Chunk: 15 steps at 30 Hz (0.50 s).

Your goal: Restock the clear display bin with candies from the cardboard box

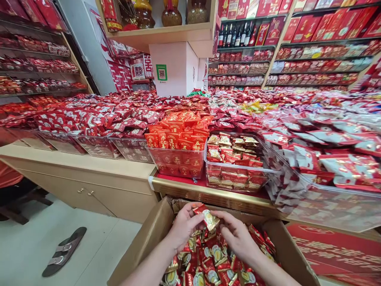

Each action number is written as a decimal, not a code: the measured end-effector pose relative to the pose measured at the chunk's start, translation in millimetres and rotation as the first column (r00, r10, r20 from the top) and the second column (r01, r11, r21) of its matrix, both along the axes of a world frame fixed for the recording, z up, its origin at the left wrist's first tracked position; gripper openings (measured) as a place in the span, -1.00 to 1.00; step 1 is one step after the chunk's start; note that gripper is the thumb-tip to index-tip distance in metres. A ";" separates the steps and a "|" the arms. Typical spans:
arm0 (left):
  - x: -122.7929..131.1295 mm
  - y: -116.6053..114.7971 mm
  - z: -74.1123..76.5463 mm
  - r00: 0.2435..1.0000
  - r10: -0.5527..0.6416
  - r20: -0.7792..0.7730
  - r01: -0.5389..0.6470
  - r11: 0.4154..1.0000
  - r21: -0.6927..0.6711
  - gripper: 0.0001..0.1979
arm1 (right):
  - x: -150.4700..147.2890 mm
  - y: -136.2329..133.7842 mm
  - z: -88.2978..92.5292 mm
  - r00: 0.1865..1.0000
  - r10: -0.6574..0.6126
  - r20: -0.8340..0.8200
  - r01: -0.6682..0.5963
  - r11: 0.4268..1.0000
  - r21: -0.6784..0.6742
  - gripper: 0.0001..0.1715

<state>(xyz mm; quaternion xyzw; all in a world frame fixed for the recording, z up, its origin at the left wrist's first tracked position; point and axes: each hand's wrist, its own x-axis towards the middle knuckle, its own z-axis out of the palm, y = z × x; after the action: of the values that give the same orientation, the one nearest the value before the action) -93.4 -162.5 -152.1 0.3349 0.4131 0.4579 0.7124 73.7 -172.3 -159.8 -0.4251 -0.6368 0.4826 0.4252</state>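
A red and gold candy packet [207, 218] is held over an open cardboard box [145, 242]. My left hand [186, 224] pinches its left side between thumb and fingers. My right hand [236, 234] is at the packet's right end, fingers curled with the fingertips touching its gold edge. Below both hands, the box holds many similar loose packets [210, 270]. Just beyond the box, a clear bin [238, 174] contains neat rows of the same kind of packet, partly filled toward its back.
Left of that bin stands a clear bin of orange-red packets [178, 159]. A large bin of white and red packets [336, 190] juts out at the right. A sandal [64, 251] lies on the floor; a person's sleeve [8, 174] shows at the left edge.
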 end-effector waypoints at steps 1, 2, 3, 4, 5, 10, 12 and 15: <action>0.1 0.3 -0.4 0.999 0.023 -0.026 -0.023 0.999 0.035 -0.61 | -1.7 -0.4 -0.1 0.997 -0.011 -0.079 0.002 0.994 -0.107 -0.66; 0.0 0.6 -0.9 0.998 0.035 -0.046 -0.031 0.997 0.070 -0.59 | -3.6 -0.6 -0.6 0.987 -0.027 -0.156 -0.005 0.979 -0.203 -0.67; -0.1 1.0 -1.5 0.997 0.036 -0.063 -0.029 0.994 0.103 -0.56 | -5.5 -0.6 -1.6 0.975 -0.038 -0.219 -0.025 0.961 -0.277 -0.67; -0.3 1.3 -2.2 0.997 0.030 -0.078 -0.020 0.991 0.131 -0.54 | -7.3 -0.5 -2.9 0.964 -0.046 -0.261 -0.042 0.945 -0.324 -0.67; -0.5 1.6 -3.0 0.996 0.022 -0.090 -0.008 0.988 0.156 -0.53 | -8.8 -0.4 -4.6 0.958 -0.053 -0.281 -0.051 0.935 -0.351 -0.67; -1.0 0.3 -5.1 0.991 -0.016 -0.136 0.041 0.983 0.179 -0.57 | -10.6 -2.0 -10.3 0.966 -0.068 -0.250 -0.033 0.925 -0.378 -0.68; -1.2 -1.0 -4.6 0.987 -0.024 -0.158 0.053 0.982 0.181 -0.61 | -9.9 -3.2 -9.3 0.977 -0.044 -0.210 -0.039 0.926 -0.376 -0.68; -1.6 -2.2 -3.9 0.980 -0.033 -0.194 0.072 0.978 0.195 -0.64 | -10.7 -3.3 -7.3 0.989 -0.022 -0.144 -0.025 0.949 -0.315 -0.69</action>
<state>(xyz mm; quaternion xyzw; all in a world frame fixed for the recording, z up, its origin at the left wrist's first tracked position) -95.0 -164.7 -156.0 0.4580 0.4217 0.4441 0.6443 63.0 -175.6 -167.2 -0.4508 -0.5191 0.6083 0.3967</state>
